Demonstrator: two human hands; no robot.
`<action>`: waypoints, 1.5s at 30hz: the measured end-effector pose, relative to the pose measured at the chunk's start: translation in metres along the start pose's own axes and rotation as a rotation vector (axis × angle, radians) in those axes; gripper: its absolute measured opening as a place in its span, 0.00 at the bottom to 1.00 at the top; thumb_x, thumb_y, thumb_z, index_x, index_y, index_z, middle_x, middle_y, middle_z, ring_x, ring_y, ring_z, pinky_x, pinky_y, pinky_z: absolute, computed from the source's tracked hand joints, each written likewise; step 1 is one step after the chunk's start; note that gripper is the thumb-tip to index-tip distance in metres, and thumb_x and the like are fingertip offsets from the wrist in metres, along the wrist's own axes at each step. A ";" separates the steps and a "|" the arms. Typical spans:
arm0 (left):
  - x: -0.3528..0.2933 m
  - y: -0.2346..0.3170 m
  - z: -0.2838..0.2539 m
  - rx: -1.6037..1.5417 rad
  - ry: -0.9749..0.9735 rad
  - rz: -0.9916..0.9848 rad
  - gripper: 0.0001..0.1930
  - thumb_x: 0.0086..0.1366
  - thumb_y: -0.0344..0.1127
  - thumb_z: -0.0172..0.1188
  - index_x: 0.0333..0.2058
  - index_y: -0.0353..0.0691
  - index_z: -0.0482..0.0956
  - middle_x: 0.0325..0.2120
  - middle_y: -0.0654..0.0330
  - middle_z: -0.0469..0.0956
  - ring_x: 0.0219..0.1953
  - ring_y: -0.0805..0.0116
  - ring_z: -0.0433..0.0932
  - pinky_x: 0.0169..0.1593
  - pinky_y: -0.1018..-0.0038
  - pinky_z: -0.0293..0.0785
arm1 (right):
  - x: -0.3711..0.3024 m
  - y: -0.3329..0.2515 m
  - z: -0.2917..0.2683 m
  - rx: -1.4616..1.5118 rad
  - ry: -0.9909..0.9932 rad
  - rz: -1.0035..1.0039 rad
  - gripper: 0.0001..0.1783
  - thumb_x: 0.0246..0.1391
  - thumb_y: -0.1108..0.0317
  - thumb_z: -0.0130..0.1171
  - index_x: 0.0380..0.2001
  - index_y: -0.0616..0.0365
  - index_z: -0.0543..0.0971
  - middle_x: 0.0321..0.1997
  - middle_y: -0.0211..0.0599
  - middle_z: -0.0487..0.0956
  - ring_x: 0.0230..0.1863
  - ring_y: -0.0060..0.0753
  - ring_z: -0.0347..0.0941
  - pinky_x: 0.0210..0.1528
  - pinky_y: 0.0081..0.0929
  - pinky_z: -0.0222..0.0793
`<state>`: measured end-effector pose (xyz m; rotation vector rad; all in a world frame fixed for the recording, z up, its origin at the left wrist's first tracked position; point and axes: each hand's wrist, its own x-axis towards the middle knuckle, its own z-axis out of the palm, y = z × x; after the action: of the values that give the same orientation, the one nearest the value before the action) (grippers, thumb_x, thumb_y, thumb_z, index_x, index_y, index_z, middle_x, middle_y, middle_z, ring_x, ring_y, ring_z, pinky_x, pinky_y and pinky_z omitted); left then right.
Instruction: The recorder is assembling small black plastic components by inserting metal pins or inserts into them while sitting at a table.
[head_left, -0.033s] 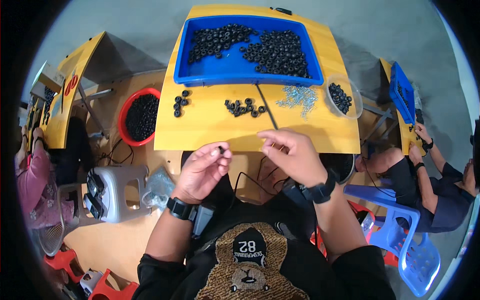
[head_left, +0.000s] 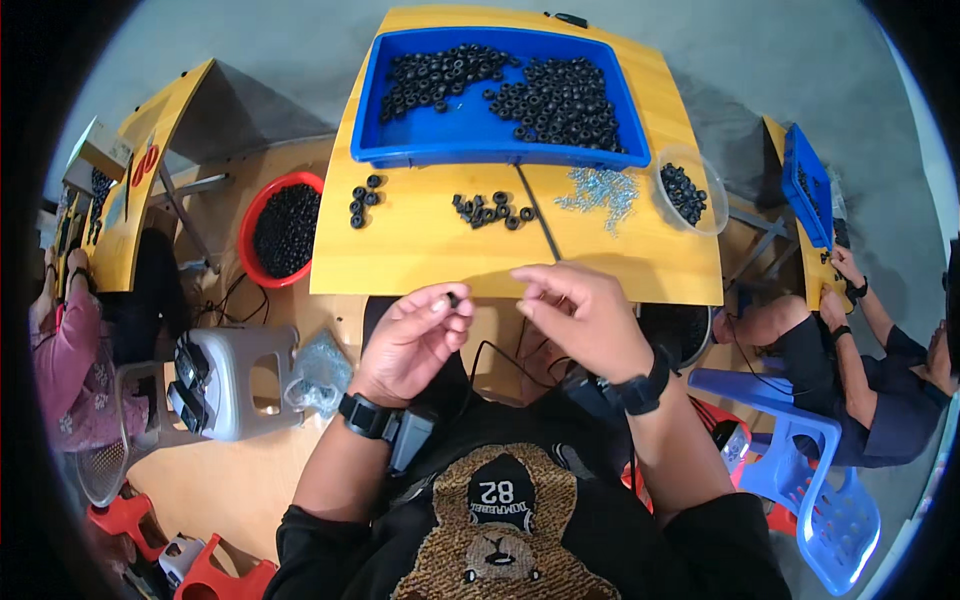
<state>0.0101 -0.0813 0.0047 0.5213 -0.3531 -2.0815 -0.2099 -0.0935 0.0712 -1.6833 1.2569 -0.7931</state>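
Observation:
My left hand (head_left: 415, 340) pinches a small round black part (head_left: 453, 299) between thumb and forefinger, just off the table's near edge. Facing it, my right hand (head_left: 590, 325) has its thumb and fingertips drawn close together; anything between them is too small to make out. On the yellow table (head_left: 420, 260) ahead lie a short column of black parts (head_left: 358, 207) at left and a loose group of black ring-shaped parts (head_left: 490, 212) in the middle. A spread of small silvery pins (head_left: 605, 195) lies to their right.
A blue tray (head_left: 440, 155) of black rings fills the table's far side. A clear tub (head_left: 712, 215) of black parts stands at right. Left, a red basin (head_left: 247, 255) of black parts sits low beside a grey stool (head_left: 235, 380). Other people work at both sides.
My left hand has shifted slightly right with the black part. The fingers of my right hand have moved a little; the table things lie as before.

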 end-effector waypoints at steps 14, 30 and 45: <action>-0.015 -0.035 0.016 0.017 0.014 -0.092 0.10 0.65 0.33 0.56 0.42 0.36 0.78 0.32 0.63 0.78 0.32 0.77 0.75 0.39 0.79 0.71 | -0.034 -0.019 0.024 -0.162 0.036 -0.226 0.14 0.48 0.71 0.59 0.41 0.58 0.77 0.33 0.40 0.75 0.33 0.40 0.74 0.34 0.31 0.70; 0.024 -0.021 0.026 0.586 0.216 0.016 0.07 0.62 0.33 0.60 0.36 0.36 0.79 0.28 0.65 0.78 0.31 0.77 0.75 0.34 0.79 0.72 | -0.008 0.017 0.010 -0.195 0.212 -0.176 0.07 0.44 0.73 0.61 0.30 0.59 0.78 0.27 0.40 0.75 0.31 0.42 0.74 0.31 0.32 0.70; 0.107 -0.007 0.042 1.953 0.264 0.680 0.14 0.50 0.26 0.62 0.39 0.38 0.80 0.30 0.53 0.72 0.38 0.53 0.72 0.44 0.65 0.71 | 0.042 0.086 -0.028 -0.176 0.336 0.059 0.07 0.41 0.73 0.63 0.28 0.60 0.82 0.23 0.43 0.77 0.25 0.42 0.75 0.30 0.31 0.70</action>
<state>-0.0668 -0.1667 0.0144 1.4088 -2.0194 -0.4125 -0.2566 -0.1508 0.0048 -1.6881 1.6407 -0.9824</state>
